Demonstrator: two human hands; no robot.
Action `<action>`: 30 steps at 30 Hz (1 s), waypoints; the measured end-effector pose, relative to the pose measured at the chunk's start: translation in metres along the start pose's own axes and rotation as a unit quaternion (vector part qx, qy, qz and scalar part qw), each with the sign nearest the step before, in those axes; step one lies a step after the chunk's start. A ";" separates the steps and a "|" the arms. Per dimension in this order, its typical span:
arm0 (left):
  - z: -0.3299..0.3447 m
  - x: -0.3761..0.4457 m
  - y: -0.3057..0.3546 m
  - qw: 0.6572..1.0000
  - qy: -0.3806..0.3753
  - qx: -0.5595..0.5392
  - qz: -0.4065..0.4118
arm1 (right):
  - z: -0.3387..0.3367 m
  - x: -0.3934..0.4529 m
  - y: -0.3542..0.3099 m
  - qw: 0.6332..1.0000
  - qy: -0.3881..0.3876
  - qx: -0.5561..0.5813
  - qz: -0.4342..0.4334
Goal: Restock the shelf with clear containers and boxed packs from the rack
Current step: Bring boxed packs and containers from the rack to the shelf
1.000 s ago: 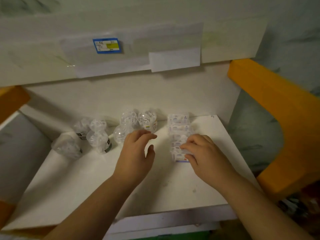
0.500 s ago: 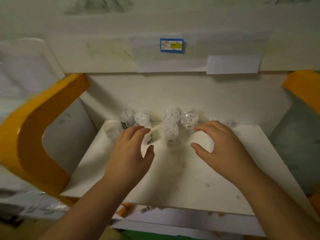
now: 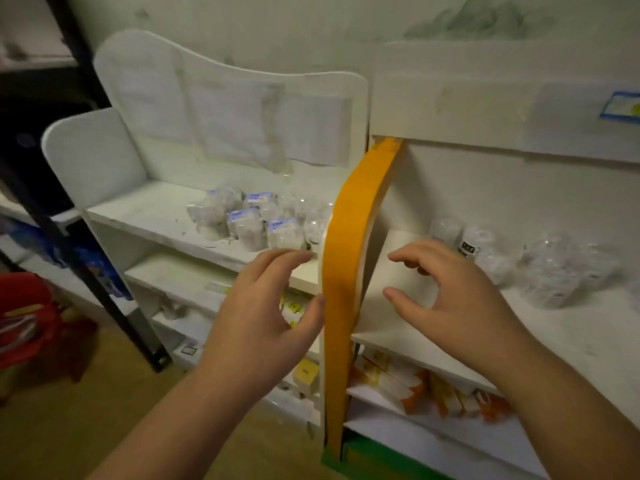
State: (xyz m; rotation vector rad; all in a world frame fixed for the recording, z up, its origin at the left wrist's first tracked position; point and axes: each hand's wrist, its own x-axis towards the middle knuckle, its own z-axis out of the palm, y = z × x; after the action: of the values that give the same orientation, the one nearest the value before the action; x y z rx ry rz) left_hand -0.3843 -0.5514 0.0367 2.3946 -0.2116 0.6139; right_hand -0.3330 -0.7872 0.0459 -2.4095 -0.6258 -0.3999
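Dividing both empty hands (left (image 3: 258, 306), right (image 3: 450, 299)), orange panel edge (image 3: 349, 258).

Both forearms reach forward; left hand (image 3: 258, 308) and right hand (image 3: 450, 292) hang loosely curled, each grip seemingly empty.

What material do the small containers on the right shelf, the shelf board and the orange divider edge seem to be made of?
Containers: probably thin clear plastic; see-through, with bright glints.
Shelf board: seemingly white laminated or painted board; flat, matte, scuffed with grey marks.
Orange divider edge: smooth orange facing, perhaps paint or plastic banding; the pictures leave it open.
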 end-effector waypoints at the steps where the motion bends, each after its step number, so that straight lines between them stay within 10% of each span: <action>1: -0.015 -0.005 -0.016 1.000 0.004 0.004 -0.010 | 0.012 0.005 -0.017 1.000 -0.004 0.003 -0.012; 11: -0.108 -0.022 -0.141 0.995 0.046 0.053 -0.074 | 0.112 0.061 -0.121 0.999 -0.035 0.006 -0.039; 30: -0.106 0.130 -0.310 0.989 0.002 0.077 -0.122 | 0.248 0.265 -0.104 0.998 -0.014 0.068 -0.009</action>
State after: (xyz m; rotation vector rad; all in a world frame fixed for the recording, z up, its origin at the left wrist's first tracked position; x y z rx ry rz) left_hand -0.2170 -0.2428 -0.0007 2.5149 0.1354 0.5357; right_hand -0.1317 -0.4689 0.0171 -2.2847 -0.6665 -0.3201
